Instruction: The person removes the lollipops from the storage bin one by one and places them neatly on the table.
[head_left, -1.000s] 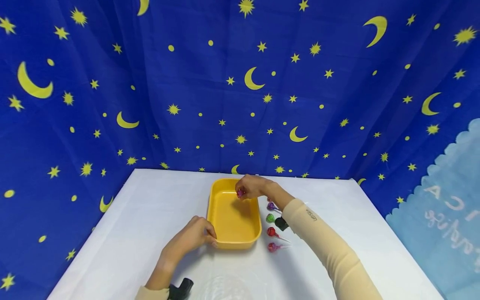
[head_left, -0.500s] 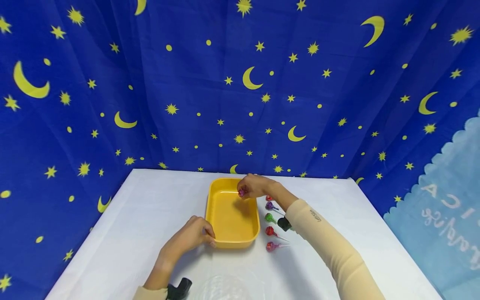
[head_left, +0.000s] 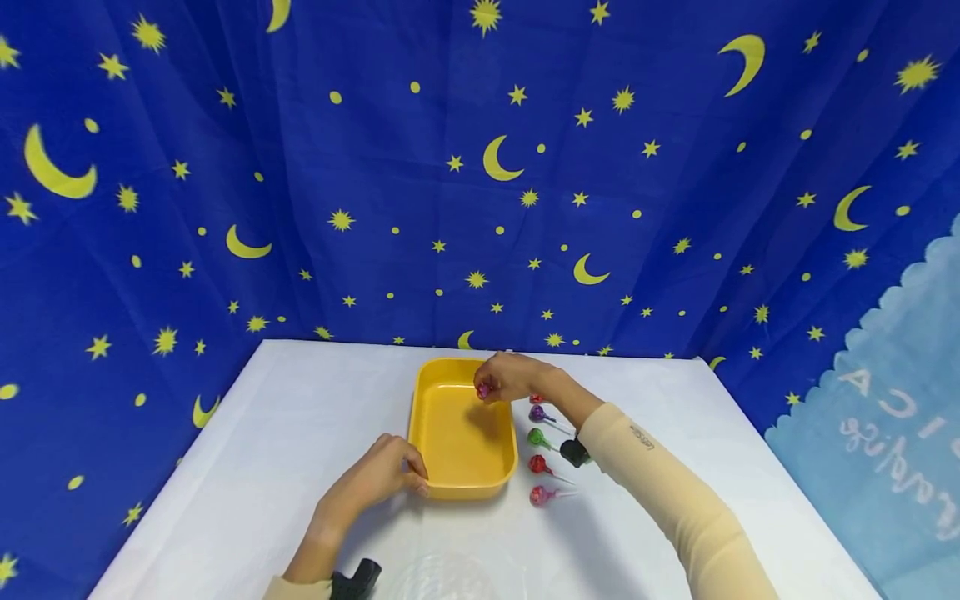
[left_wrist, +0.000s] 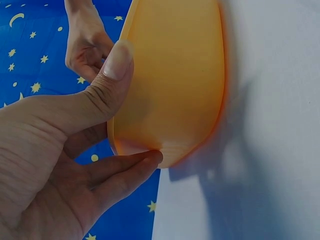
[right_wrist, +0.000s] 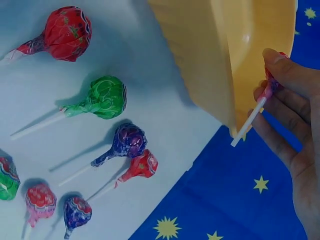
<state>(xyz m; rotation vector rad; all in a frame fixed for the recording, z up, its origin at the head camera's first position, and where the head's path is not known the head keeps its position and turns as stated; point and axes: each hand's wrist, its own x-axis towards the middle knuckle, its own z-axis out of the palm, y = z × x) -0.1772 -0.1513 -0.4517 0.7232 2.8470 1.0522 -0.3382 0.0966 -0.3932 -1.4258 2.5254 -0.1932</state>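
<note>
My left hand (head_left: pixel 375 475) grips the near left corner of a yellow plastic tray (head_left: pixel 465 492); in the left wrist view the thumb lies inside the wall and the fingers outside. Over the tray's far right part, my right hand (head_left: pixel 510 377) pinches a wrapped lollipop (right_wrist: pixel 274 82) by its head, thumb against fingers. The lollipop's wrapper looks red and purple-pink, and its white stick (right_wrist: pixel 247 122) points down toward the wrist camera. No other lollipop shows inside the tray in the head view.
Right of the tray lie several lollipops, among them a pink one (head_left: pixel 540 495), a red one (head_left: pixel 537 464), a green one (head_left: pixel 537 437) and a purple one (head_left: pixel 538 413). A clear round object (head_left: pixel 446 577) sits at the table's front. A starry blue cloth (head_left: pixel 450 208) hangs behind.
The right forearm has shifted slightly right, so a red lollipop behind it shows more. Both hands keep their holds on the tray and the lollipop. The head view has moved a little.
</note>
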